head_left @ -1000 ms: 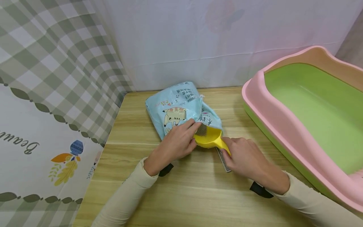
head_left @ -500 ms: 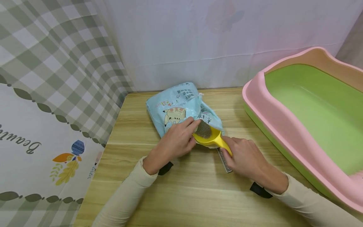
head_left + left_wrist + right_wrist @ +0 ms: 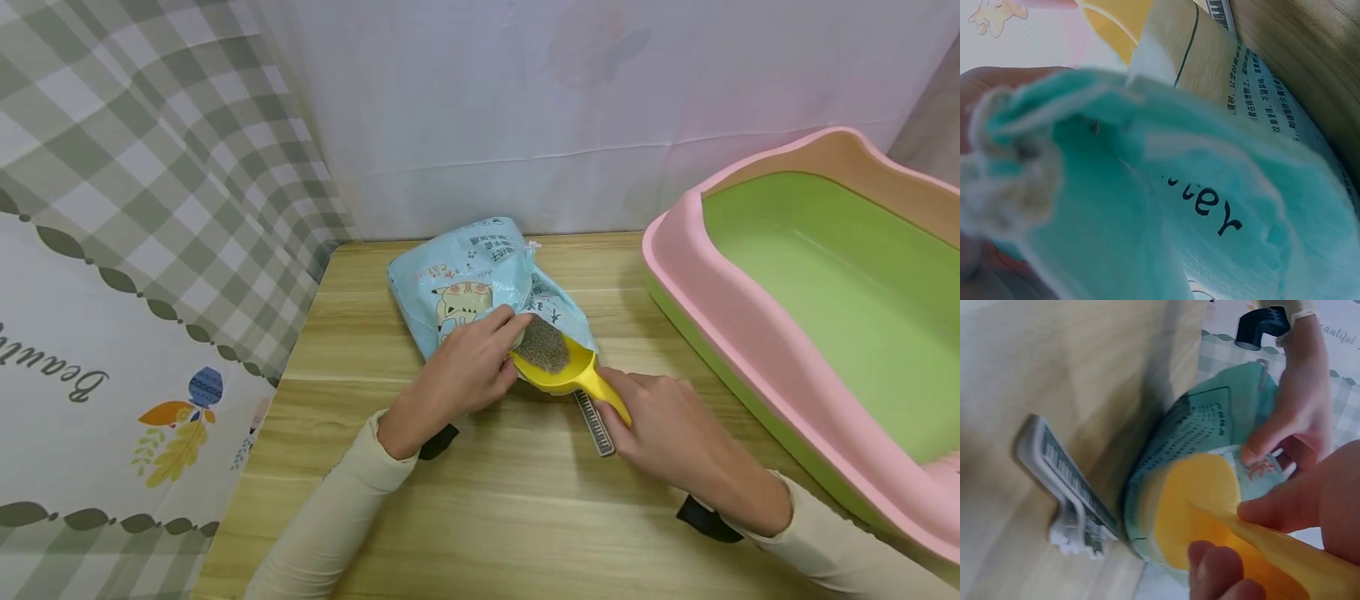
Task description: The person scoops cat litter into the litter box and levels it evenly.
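A light blue cat litter bag (image 3: pixel 468 254) with a cartoon cat on it lies on its side, its mouth facing me. My left hand (image 3: pixel 476 362) pinches the edge of the opening and holds it up. In the left wrist view the crumpled bag film (image 3: pixel 1210 187) covers most of the frame. My right hand (image 3: pixel 667 425) grips the handle of a yellow scoop (image 3: pixel 551 383). The scoop's bowl sits in the bag's mouth, with grey-brown litter (image 3: pixel 545 343) heaped in it. In the right wrist view thumb and fingers wrap the handle, and the yellow bowl (image 3: pixel 1200 487) points into the bag.
At the right stands a large litter box with a pink rim (image 3: pixel 750 292) and green inside. A narrow grey ridged clip (image 3: pixel 596 423) lies on the wooden table (image 3: pixel 487 517) below the scoop. A checked cloth (image 3: pixel 172 167) hangs at the left, a white one behind.
The scoop has slid slightly out of the bag, toward the lower right, with my right hand. More litter shows in its bowl. My left hand has stayed at the bag's edge.
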Demonstrator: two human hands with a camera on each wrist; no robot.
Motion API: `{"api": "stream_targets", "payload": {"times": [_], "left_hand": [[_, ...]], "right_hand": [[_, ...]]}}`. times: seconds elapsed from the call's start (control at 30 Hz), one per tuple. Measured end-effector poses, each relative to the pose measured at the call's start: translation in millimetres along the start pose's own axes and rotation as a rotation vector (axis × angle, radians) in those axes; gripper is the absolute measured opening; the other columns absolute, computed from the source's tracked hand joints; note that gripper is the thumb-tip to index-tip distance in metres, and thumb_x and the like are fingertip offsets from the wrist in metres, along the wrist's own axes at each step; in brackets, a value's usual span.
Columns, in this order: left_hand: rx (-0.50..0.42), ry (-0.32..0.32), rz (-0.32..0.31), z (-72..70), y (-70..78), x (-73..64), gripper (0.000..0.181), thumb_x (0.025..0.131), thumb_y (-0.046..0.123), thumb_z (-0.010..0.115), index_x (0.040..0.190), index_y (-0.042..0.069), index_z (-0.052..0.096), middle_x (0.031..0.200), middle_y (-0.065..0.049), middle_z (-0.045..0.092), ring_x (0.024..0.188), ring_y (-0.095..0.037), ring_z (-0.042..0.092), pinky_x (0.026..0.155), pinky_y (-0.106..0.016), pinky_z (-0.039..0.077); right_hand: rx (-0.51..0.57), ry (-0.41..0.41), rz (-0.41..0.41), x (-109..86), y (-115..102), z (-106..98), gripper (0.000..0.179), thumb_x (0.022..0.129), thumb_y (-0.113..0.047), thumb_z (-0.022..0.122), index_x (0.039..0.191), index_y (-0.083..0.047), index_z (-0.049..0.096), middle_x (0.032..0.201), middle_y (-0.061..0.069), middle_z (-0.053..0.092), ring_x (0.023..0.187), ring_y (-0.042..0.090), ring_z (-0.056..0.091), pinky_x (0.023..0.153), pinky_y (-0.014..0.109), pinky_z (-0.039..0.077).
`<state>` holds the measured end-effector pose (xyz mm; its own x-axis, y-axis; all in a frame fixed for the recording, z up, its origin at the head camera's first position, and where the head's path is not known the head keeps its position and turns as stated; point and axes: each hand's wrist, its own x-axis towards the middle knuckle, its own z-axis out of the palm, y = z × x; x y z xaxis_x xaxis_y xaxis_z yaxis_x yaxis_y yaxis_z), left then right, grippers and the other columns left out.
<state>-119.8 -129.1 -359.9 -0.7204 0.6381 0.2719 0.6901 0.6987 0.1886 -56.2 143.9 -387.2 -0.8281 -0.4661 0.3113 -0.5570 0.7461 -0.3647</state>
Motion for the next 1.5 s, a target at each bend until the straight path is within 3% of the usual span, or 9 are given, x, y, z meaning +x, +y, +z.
{"api": "stream_targets", "payload": {"times": [0.23,0.4,0.73,1.0,1.3,1.5], "left_hand": [[0.008,-0.015,0.011,-0.1,1.9,-0.9,0.05,0.089,-0.002,0.076,0.139,0.0,0.068,0.116,-0.01,0.066,0.069,-0.019,0.054,0.058,-0.031,0.05],[0.014,-0.003,0.014,0.3,2.7,-2.4,0.047,0.089,-0.002,0.074,0.136,0.002,0.068,0.113,-0.009,0.065,0.068,-0.019,0.054,0.057,-0.031,0.05],[0.034,0.001,0.016,0.7,4.3,-3.1,0.048,0.09,-0.002,0.074,0.138,0.003,0.069,0.114,-0.009,0.065,0.07,-0.019,0.054,0.057,-0.03,0.05],[0.04,-0.006,0.015,0.2,5.0,-2.7,0.049,0.09,-0.002,0.074,0.138,0.003,0.069,0.117,-0.009,0.066,0.071,-0.018,0.056,0.058,-0.03,0.051],[0.029,0.015,0.017,0.7,3.7,-2.5,0.047,0.089,-0.003,0.072,0.136,0.003,0.069,0.112,-0.007,0.064,0.07,-0.018,0.054,0.058,-0.03,0.05],[0.021,0.018,0.019,0.2,3.4,-2.3,0.045,0.09,-0.003,0.072,0.135,0.003,0.069,0.112,-0.008,0.064,0.069,-0.018,0.053,0.057,-0.03,0.049]], "right_hand": [[0.018,0.144,-0.055,-13.3,6,16,0.04,0.092,-0.014,0.075,0.126,0.007,0.075,0.101,0.02,0.081,0.071,0.029,0.077,0.055,0.043,0.058],[0.021,0.191,-0.077,-17.9,9,25,0.041,0.091,-0.014,0.075,0.126,0.008,0.073,0.098,0.022,0.08,0.069,0.032,0.078,0.051,0.041,0.056],[0.02,0.246,-0.128,-19.4,17,35,0.044,0.092,-0.016,0.071,0.127,0.011,0.071,0.095,0.024,0.079,0.058,0.024,0.072,0.045,0.029,0.049],[0.019,0.256,-0.135,-19.8,19,39,0.045,0.093,-0.017,0.069,0.128,0.011,0.071,0.091,0.021,0.078,0.054,0.017,0.064,0.044,0.026,0.044],[0.01,0.224,-0.109,-20.5,12,28,0.044,0.091,-0.016,0.073,0.128,0.008,0.073,0.099,0.023,0.08,0.072,0.034,0.079,0.051,0.043,0.058],[0.018,0.193,-0.086,-24.5,6,20,0.045,0.09,-0.016,0.076,0.13,0.006,0.073,0.099,0.02,0.081,0.074,0.033,0.08,0.055,0.044,0.06]]}}
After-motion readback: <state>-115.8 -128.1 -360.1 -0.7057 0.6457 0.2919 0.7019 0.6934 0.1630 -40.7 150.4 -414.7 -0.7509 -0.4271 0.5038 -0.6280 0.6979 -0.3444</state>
